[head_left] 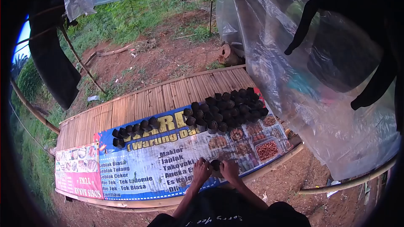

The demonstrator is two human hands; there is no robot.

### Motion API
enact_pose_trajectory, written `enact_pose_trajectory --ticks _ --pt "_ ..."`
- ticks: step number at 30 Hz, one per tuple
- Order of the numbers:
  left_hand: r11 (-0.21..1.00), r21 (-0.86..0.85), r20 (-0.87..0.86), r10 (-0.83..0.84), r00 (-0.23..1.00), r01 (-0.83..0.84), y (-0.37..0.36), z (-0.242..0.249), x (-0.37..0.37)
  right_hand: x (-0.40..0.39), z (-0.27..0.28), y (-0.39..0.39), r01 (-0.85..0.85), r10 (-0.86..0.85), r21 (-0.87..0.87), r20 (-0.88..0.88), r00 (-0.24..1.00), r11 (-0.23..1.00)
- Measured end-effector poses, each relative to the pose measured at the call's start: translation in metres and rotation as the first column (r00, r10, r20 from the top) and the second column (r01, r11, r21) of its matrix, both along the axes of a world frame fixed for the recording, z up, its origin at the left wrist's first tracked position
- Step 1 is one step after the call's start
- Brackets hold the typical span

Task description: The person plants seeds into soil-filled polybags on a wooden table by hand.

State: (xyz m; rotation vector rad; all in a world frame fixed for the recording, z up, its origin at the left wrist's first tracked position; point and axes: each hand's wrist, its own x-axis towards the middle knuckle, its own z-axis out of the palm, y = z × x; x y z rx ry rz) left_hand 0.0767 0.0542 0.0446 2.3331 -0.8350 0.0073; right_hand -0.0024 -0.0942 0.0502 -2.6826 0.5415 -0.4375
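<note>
Both of my hands are close together over the front part of a printed banner. Between them is a small black bag point(215, 164), dark at its opening. My left hand point(202, 170) has its fingers closed on the bag's left side, and my right hand point(229, 171) holds its right side. Beyond them stands a packed cluster of similar black bags point(229, 111), and a shorter row of black bags point(135, 129) is farther left. A clear container of reddish-brown seeds point(267, 150) lies to the right of my hands.
The printed banner point(139, 166) covers much of a bamboo table point(139, 103). Clear plastic sheeting point(273, 59) hangs at the right, by a bamboo pole point(349, 182). A cut log point(227, 54) lies behind the table, with soil and plants beyond.
</note>
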Motion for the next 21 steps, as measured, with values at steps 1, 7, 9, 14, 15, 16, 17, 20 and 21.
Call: enact_pose_trajectory --ticks 1,7,9,14,15,16,17,20,21 --pt "1.000 -0.001 0.000 0.001 1.000 -0.001 0.000 -0.001 0.001 0.001 -0.003 -0.002 -0.001 0.001 -0.001 0.000 1.000 1.000" --pt "1.000 0.012 -0.040 -0.004 0.999 0.005 -0.003 0.004 -0.002 0.001 0.003 -0.004 -0.006 0.006 -0.012 -0.051 0.999 1.000" --pt "0.999 0.038 -0.027 -0.009 1.000 0.010 -0.003 0.003 -0.003 0.000 0.003 0.000 0.063 -0.063 0.001 -0.055 0.996 0.998" --pt "1.000 -0.008 -0.025 -0.013 1.000 0.013 -0.007 0.007 -0.001 0.003 -0.009 -0.008 0.023 -0.022 0.014 -0.037 0.999 1.000" --pt "1.000 -0.009 -0.032 -0.009 0.999 0.009 -0.006 0.008 -0.005 -0.002 -0.007 -0.007 0.028 -0.028 0.011 -0.032 0.999 1.000" --pt "1.000 0.016 0.009 -0.011 1.000 0.011 -0.006 0.006 -0.005 -0.003 -0.012 -0.008 0.028 -0.028 0.010 -0.035 0.999 1.000" --pt "1.000 0.016 0.004 -0.011 1.000 0.011 -0.007 0.004 -0.007 -0.002 -0.018 -0.009 0.033 -0.031 0.028 -0.061 0.998 0.999" --pt "0.999 0.047 -0.063 -0.024 0.998 0.027 -0.007 0.003 -0.004 -0.003 -0.011 -0.008 0.031 -0.028 0.033 -0.062 0.998 0.999" --pt "0.998 0.052 -0.047 -0.024 0.999 0.026 -0.005 0.006 -0.004 -0.006 -0.005 -0.006 0.026 -0.025 0.020 -0.048 0.999 0.999"
